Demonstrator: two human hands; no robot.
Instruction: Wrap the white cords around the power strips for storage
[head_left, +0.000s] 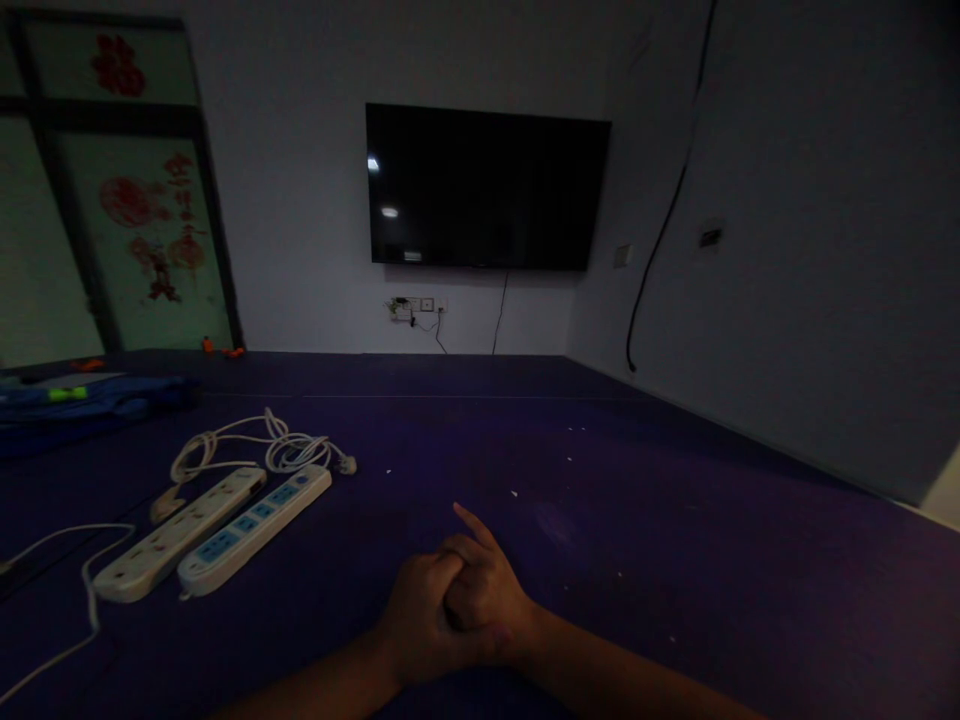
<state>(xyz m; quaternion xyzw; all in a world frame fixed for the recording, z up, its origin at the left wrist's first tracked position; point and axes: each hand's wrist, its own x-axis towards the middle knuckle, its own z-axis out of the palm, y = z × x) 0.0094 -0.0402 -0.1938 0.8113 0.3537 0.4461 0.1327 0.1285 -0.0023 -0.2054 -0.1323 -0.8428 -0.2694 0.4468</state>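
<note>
My left hand (417, 612) and my right hand (491, 595) are clasped together low over the purple surface (465, 440), at the bottom centre of the head view. Their fingers wrap round each other, and one finger of the right hand points up and away. Between the palms a small dark gap shows, with no object visible in it. To the left lie two white power strips, one with plain sockets (184, 530) and one with blue sockets (255, 530). The blue-socketed strip is nearer to my left hand.
A coiled white cable (300, 450) ends in a plug (346, 465) behind the strips. Blue cloth (135, 395) lies at the far left, and small white scraps dot the surface. A television (487, 190) hangs on the far wall; a black cable (660, 235) runs down the right wall.
</note>
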